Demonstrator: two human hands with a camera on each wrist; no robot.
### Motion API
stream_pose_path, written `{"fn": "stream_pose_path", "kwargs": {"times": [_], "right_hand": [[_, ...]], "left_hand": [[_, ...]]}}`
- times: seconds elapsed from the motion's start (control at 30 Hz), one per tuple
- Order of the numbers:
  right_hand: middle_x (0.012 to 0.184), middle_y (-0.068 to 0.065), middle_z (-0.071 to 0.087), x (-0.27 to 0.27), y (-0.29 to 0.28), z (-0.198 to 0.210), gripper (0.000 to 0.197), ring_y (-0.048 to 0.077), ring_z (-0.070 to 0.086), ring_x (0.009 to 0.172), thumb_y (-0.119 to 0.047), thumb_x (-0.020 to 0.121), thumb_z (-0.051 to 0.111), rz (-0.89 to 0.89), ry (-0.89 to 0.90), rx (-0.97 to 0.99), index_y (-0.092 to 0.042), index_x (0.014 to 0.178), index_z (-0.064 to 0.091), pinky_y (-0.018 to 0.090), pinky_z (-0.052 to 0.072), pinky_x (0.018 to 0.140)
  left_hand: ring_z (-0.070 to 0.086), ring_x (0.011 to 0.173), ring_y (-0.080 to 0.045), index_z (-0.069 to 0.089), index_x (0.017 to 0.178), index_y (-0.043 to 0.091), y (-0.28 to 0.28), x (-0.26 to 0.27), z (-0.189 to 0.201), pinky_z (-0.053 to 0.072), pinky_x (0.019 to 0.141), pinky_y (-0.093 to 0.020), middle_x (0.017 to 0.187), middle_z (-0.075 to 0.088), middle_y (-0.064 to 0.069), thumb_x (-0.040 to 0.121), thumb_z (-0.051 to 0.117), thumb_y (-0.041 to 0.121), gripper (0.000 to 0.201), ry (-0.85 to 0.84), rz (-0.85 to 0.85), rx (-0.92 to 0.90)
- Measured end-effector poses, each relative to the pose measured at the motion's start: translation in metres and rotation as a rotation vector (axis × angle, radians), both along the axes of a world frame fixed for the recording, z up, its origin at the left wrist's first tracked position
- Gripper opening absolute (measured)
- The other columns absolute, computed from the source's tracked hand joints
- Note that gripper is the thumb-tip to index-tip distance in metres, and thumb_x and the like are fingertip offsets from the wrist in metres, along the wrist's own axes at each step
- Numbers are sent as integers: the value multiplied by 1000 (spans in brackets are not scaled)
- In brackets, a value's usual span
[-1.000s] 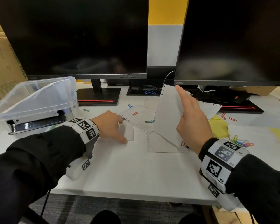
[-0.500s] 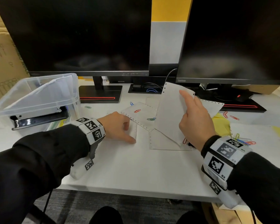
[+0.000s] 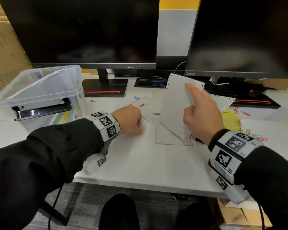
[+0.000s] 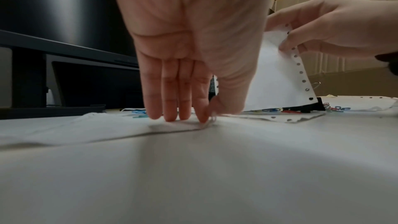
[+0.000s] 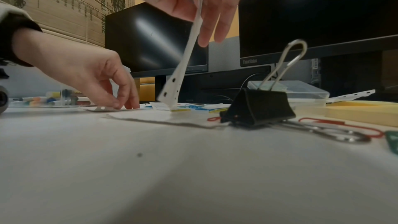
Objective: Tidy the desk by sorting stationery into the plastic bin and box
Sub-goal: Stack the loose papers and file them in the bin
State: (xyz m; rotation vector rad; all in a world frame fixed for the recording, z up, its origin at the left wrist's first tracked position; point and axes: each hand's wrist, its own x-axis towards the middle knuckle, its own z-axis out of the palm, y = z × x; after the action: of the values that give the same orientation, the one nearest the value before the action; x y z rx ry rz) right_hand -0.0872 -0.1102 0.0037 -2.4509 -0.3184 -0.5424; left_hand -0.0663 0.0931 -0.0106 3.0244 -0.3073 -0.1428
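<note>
The right hand [image 3: 201,113] pinches a perforated sheet [image 3: 175,105] upright, long axis at 12 o'clock; the plastic bin [image 3: 38,90] lies at its 9 o'clock, nearer the left hand [image 3: 130,120], which pinches a small paper [image 4: 172,125] on the counter [image 3: 140,163].

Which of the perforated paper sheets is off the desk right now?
The perforated sheet gripped by the right hand, standing nearly upright, only its lower corner touching down. The other sheets lie flat on the desk; the left hand pinches one's edge.
</note>
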Motion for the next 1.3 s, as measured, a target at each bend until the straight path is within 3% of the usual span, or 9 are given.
{"fn": "stream_pose_path", "kwargs": {"times": [0.13, 0.3, 0.5, 0.67, 0.77, 0.87, 0.97, 1.07, 1.3], "right_hand": [[137, 4, 43, -2, 0, 2, 60, 23, 51, 106, -7, 88, 44, 18, -6, 37, -22, 144, 30, 35, 46, 87], [138, 5, 41, -5, 1, 4, 62, 25, 56, 98, -7, 87, 45, 47, 0, 58, -23, 145, 28, 39, 49, 86], [137, 5, 42, -4, 1, 3, 59, 22, 53, 106, -11, 90, 44, 91, -23, 93, -23, 145, 27, 33, 46, 90], [139, 2, 42, -2, 4, 2, 54, 15, 46, 118, -17, 92, 45, 194, -22, 78, -22, 144, 30, 20, 34, 92], [139, 0, 43, 3, 8, 1, 53, 14, 42, 125, -22, 93, 45, 196, -15, 78, -24, 144, 30, 20, 32, 95], [140, 0, 42, 7, 15, 2, 55, 15, 40, 127, -21, 93, 45, 186, 13, 60, -25, 145, 28, 25, 33, 101], [140, 1, 41, 11, 19, 2, 57, 15, 40, 126, -16, 91, 46, 195, 24, 44, -22, 145, 28, 23, 32, 101], [139, 1, 41, 12, 19, 1, 58, 14, 40, 124, -14, 91, 45, 205, 32, 34, -21, 145, 27, 18, 29, 94], [140, 0, 40, 13, 17, 0, 59, 13, 38, 126, -13, 91, 45, 216, 35, 41, -22, 145, 26, 14, 24, 89]], "left_hand": [[63, 84, -18, 72, 86, 14, 4, -3, -4, 54, 79, -31, 88, 70, 0, 70, 71, 45, 35, 26, 27, -67], [63, 94, -18, 71, 82, 12, 5, -6, -1, 51, 84, -27, 100, 71, -2, 76, 67, 18, 10, 15, 16, -60], [60, 95, -20, 66, 83, 15, 4, -10, 17, 51, 83, -29, 97, 68, -4, 79, 65, 20, 6, -42, 40, 39], [59, 61, 3, 59, 75, 23, 9, -9, 90, 46, 61, -11, 67, 63, 12, 81, 63, 13, 12, -206, -33, -70], [60, 59, 5, 66, 76, 24, 2, -5, 115, 41, 54, -2, 69, 68, 9, 78, 63, 13, 12, -217, -127, -20], [62, 84, -3, 66, 97, 27, -3, 3, 97, 48, 75, -14, 94, 69, 11, 81, 65, 25, 16, -30, -142, 117], [56, 105, -13, 55, 123, 23, 3, 8, 50, 46, 91, -26, 118, 59, 6, 79, 65, 46, 51, 211, -55, 347], [54, 107, -21, 51, 125, 16, 19, 12, 22, 47, 90, -32, 121, 55, -2, 77, 64, 50, 61, 270, 49, 404], [53, 92, -21, 57, 111, 13, 26, 17, 12, 45, 74, -26, 101, 53, -4, 78, 65, 26, 36, 166, 98, 340]]}}
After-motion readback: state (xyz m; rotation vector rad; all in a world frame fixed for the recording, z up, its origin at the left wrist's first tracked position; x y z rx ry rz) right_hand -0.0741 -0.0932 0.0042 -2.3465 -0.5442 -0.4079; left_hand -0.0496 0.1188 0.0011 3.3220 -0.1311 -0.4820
